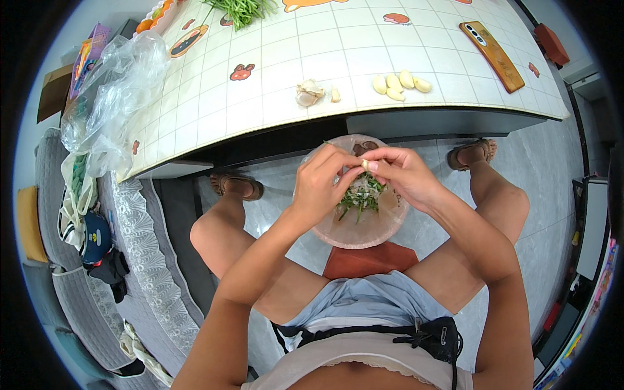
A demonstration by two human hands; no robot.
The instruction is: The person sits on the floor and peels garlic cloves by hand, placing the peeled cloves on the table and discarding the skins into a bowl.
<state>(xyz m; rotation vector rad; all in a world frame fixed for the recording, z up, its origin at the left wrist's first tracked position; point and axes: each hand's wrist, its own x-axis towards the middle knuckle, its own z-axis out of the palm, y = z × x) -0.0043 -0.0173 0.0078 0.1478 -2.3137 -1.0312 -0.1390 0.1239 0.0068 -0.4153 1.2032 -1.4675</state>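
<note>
Between my fingertips, a garlic clove (365, 165) is held by my left hand (327, 178) and my right hand (402, 175). Both hands are over a round bin with a pale plastic liner (358, 236), which holds green trimmings and whitish peelings (363, 192). On the table above them, a partly broken garlic bulb (308, 93) lies beside a single small clove (335, 94). Several peeled garlic cloves (394, 84) are grouped to the right, close to the table's front edge.
The table's tile-patterned cover (282, 63) spans the top. On it are green stalks (243, 12), a phone in a brown case (492, 56) and a clear plastic bag (122, 83) over the left edge. A grey sofa (73, 302) stands left; a reddish-brown stool (368, 262) is beneath me.
</note>
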